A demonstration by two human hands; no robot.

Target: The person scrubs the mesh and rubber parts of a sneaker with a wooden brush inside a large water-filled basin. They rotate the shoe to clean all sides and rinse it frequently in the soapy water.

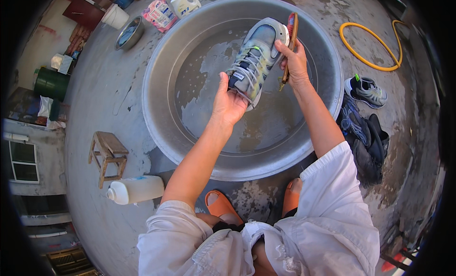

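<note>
The basin (160, 86) is smooth metal, the brush (294, 33) wood-backed, the sneaker (262, 35) matt and cloth-laced.

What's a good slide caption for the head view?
Left hand holding a gray sneaker, right hand a brush, above a metal basin.

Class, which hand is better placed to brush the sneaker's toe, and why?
Probably the right hand: it holds the wooden-handled brush beside the sneaker, near its toe, while the left hand holds the other end.
</note>
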